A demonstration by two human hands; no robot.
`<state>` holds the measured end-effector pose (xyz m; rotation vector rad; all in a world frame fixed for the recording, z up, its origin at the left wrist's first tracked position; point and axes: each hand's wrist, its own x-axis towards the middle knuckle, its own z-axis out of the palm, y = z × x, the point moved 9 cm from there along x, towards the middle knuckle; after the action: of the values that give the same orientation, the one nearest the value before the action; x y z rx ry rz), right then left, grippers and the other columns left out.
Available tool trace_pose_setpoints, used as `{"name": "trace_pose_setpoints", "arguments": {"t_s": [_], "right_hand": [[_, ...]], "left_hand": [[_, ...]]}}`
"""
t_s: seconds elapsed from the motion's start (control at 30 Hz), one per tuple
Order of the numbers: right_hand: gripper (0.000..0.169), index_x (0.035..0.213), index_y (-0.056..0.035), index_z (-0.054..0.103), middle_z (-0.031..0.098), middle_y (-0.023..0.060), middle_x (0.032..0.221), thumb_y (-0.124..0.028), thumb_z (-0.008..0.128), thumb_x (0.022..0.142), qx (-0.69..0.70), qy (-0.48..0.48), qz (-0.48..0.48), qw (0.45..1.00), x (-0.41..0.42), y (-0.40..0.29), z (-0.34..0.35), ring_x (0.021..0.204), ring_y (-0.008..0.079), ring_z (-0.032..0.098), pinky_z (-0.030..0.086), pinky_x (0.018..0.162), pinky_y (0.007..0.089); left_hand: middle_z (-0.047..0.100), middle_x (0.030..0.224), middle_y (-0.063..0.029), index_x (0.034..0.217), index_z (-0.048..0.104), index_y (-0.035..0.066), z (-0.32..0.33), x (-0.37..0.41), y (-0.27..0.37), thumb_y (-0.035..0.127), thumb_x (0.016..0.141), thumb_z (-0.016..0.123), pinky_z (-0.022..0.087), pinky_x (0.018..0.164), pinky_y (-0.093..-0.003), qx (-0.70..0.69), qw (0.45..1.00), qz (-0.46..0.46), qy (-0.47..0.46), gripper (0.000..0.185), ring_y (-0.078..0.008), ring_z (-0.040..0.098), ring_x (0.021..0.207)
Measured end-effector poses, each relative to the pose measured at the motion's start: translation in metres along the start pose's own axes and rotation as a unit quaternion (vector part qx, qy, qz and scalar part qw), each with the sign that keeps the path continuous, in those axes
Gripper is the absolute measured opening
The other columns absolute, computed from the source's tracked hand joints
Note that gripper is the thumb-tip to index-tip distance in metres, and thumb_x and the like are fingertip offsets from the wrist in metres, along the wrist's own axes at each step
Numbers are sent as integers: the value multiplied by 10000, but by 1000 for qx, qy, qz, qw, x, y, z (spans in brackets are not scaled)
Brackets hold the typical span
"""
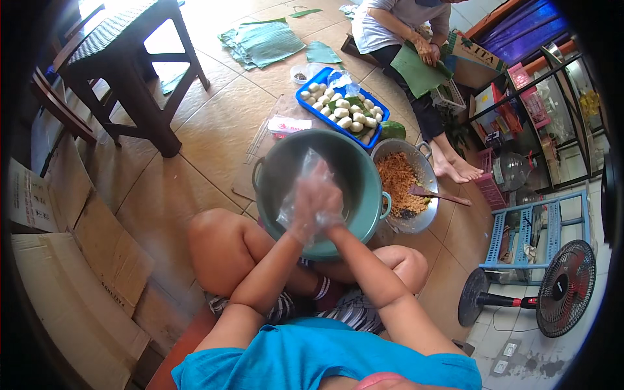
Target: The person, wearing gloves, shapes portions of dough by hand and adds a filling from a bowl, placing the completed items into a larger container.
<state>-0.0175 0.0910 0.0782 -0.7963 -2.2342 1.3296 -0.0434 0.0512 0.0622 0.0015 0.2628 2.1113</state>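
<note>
Both hands meet over a deep green plastic basin point(267, 214) set in front of my crossed legs. My left hand point(303, 207) wears a clear plastic glove and is pressed against my right hand point(329, 197). A loose end of clear plastic sticks out beyond the fingers. The hands are blurred, so whether anything lies between the palms cannot be told. Right of the basin sits a metal wok point(425, 222) of orange-brown crumbly filling point(397, 178), with a wooden spatula point(438, 195) in it. Beyond the basin, a blue tray point(319, 114) holds several white dough pieces point(343, 112).
Another person's hands point(429, 51) hold a banana leaf point(419, 73) at the upper right. Leaf sheets point(265, 41) lie on the tiled floor. A dark plastic stool point(131, 63) stands upper left, cardboard point(73, 287) at left, a fan point(565, 287) and blue rack point(536, 234) at right.
</note>
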Motion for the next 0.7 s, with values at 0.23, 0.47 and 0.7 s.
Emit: {"name": "trace_pose_setpoints", "arguments": {"t_s": [0.23,0.47,0.7], "right_hand": [[510,1354,-1,431,426,116,1408,-363,366,1002,485,-42,30,873,1,-14,0,1296,215,414,301,1077,336],[438,1311,21,465,530,137,1291,-134,546,909,349,84,-9,933,-18,3,-76,1154,240,542,434,990,367],[401,1212,29,544,608,118,1152,-230,601,912,192,100,-89,972,-30,-42,-90,1028,210,593,481,893,339]], "left_hand": [[441,1381,-147,1371,393,35,-19,12,35,427,956,409,358,1061,-405,181,972,152,-3,571,-281,436,1262],[437,984,-72,1052,432,102,-36,13,31,398,958,439,351,763,-348,22,997,43,62,311,-221,432,876],[408,728,-9,851,433,137,-51,14,45,358,960,424,313,580,-304,327,919,150,158,247,-151,400,631]]}}
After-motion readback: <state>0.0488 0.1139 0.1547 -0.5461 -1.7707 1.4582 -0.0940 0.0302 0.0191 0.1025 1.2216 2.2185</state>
